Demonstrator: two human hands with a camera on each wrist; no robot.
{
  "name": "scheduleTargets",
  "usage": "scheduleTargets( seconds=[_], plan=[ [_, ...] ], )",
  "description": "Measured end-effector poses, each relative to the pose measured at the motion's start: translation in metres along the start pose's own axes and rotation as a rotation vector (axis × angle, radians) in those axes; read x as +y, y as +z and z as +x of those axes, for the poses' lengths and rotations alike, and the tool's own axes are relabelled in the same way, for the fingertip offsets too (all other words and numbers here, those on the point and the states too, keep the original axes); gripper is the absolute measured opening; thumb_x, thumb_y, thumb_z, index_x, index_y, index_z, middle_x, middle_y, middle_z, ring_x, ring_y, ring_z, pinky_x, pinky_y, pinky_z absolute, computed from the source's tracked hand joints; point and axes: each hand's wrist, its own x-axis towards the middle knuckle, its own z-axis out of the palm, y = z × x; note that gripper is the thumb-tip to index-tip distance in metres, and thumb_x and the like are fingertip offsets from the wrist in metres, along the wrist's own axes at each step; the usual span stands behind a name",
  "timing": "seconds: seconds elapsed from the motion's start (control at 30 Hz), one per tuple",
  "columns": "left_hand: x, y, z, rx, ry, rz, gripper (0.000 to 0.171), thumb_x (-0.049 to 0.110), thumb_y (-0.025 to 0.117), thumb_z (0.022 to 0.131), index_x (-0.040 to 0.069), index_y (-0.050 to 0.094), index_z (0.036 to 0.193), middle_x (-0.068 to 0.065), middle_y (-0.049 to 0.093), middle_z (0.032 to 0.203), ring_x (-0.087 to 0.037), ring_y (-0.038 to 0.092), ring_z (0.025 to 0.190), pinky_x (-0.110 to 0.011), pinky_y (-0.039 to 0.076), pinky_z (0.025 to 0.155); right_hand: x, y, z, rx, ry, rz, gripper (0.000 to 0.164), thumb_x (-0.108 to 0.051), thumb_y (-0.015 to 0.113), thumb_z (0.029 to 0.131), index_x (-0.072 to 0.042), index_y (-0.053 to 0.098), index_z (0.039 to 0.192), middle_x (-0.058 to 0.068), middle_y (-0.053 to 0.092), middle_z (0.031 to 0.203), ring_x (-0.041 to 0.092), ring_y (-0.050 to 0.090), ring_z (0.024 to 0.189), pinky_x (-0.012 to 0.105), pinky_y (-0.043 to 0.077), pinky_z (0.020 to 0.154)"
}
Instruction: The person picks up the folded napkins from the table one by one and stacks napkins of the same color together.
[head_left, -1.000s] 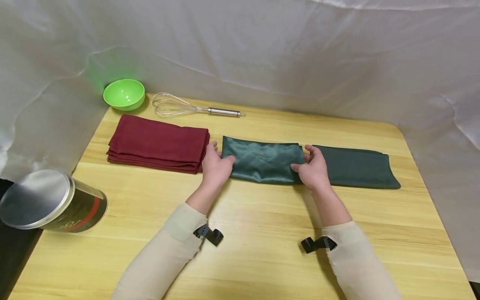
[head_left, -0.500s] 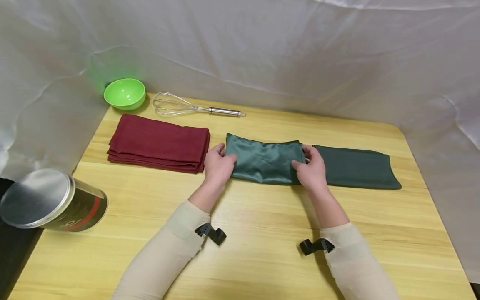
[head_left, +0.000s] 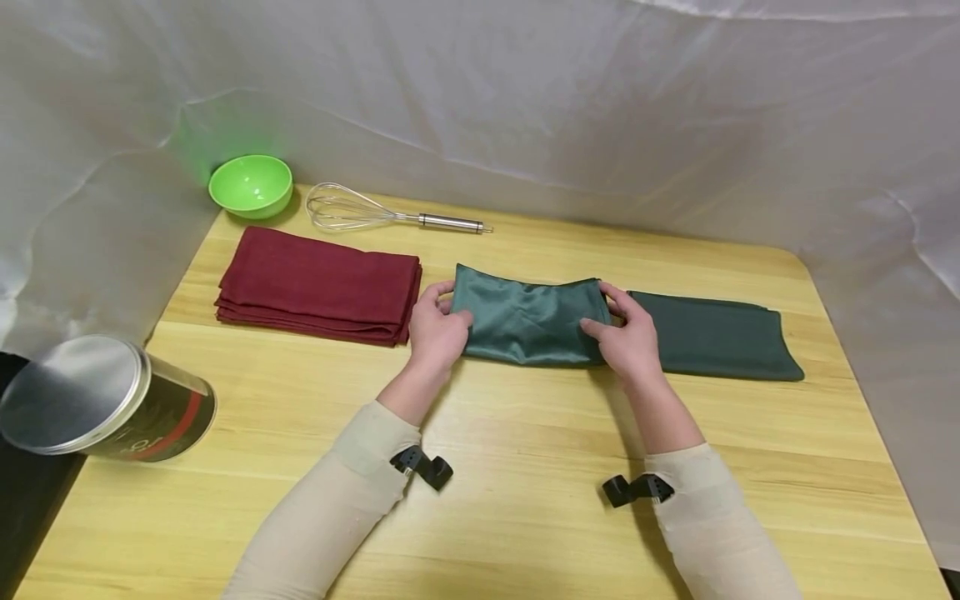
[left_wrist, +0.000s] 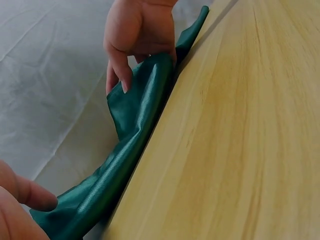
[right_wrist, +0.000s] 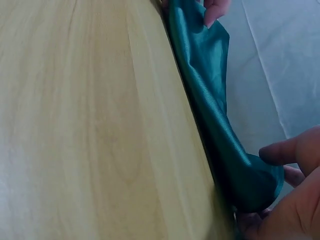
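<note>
A shiny green folded cloth (head_left: 528,323) spans the space between my two hands, its ends raised and its middle sagging a little. My left hand (head_left: 438,332) pinches its left end, thumb on top and fingers underneath. At the other end my right hand (head_left: 630,337) pinches it likewise, seen close in the right wrist view with the cloth's end (right_wrist: 257,187) curled up. Just right of that hand lies a flat, matte dark green folded cloth (head_left: 720,337); the hand hides whether the two are joined. A dark red folded cloth (head_left: 318,283) lies beside my left hand.
A light green bowl (head_left: 251,187) stands at the back left corner, with a whisk (head_left: 397,217) lying to its right. A large lidded tin (head_left: 161,412) stands at the left edge of the wooden table (head_left: 517,483). Pale fabric (head_left: 525,100) hangs behind.
The shiny cloth's left end has risen and shifted slightly right with my left hand. My right hand's fingers have spread a little along the right end. The other things stay put.
</note>
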Motion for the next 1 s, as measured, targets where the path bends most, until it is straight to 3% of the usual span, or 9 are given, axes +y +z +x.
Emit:
scheduleTargets(
  seconds=[0.17,0.33,0.43,0.7,0.9,1.0],
  plan=[
    [0.0007,0.0017,-0.0002,0.015,0.023,-0.016,0.051,-0.010,0.058,0.082,0.014,0.058,0.128,-0.011,0.060,0.104,-0.023,0.057,0.087,-0.034,0.047,0.068,0.0007,0.0008,0.0020,-0.021,0.026,0.050,0.070,-0.011,0.070,0.094,-0.032,0.041,0.154,0.009,0.037,0.153,0.028,0.040,0.133,0.044,0.043,0.100],
    [0.0010,0.0029,0.0003,0.020,0.042,-0.041,0.050,-0.011,0.057,0.083,0.013,0.057,0.127,-0.011,0.056,0.104,-0.021,0.053,0.082,-0.033,0.045,0.067,-0.0002,0.0028,0.0042,-0.051,-0.004,0.049,0.072,-0.012,0.070,0.095,-0.031,0.037,0.156,0.019,0.052,0.130,0.031,0.054,0.111,0.042,0.048,0.089],
    [0.0003,0.0034,0.0008,0.018,0.043,-0.049,0.049,-0.010,0.057,0.084,0.013,0.056,0.127,-0.011,0.056,0.104,-0.021,0.053,0.083,-0.033,0.046,0.068,0.0000,0.0037,0.0054,-0.062,-0.029,0.022,0.072,-0.010,0.069,0.095,-0.028,0.036,0.156,0.019,0.053,0.125,0.031,0.055,0.106,0.041,0.048,0.086],
    [0.0001,0.0029,0.0019,0.007,0.023,-0.054,0.049,-0.007,0.057,0.087,0.010,0.054,0.133,-0.012,0.058,0.110,-0.025,0.056,0.091,-0.036,0.047,0.073,-0.0026,0.0044,0.0031,-0.035,-0.068,-0.024,0.071,-0.002,0.064,0.096,-0.022,0.034,0.156,0.019,0.044,0.135,0.034,0.045,0.116,0.045,0.045,0.086],
    [0.0040,0.0024,0.0029,0.002,-0.010,-0.055,0.054,0.001,0.061,0.089,0.002,0.051,0.142,-0.012,0.055,0.125,-0.023,0.051,0.113,-0.036,0.047,0.091,-0.0059,0.0023,0.0022,-0.036,0.008,0.021,0.072,-0.003,0.062,0.097,-0.010,0.025,0.158,0.021,0.046,0.135,0.033,0.047,0.118,0.042,0.045,0.091],
    [0.0048,0.0032,0.0035,-0.002,-0.002,-0.069,0.049,0.001,0.061,0.088,-0.002,0.056,0.137,-0.013,0.058,0.121,-0.022,0.053,0.112,-0.034,0.047,0.092,-0.0040,0.0007,0.0047,-0.061,0.057,0.107,0.071,-0.006,0.063,0.097,-0.004,0.025,0.157,0.020,0.050,0.138,0.028,0.052,0.119,0.037,0.046,0.096]
  ],
)
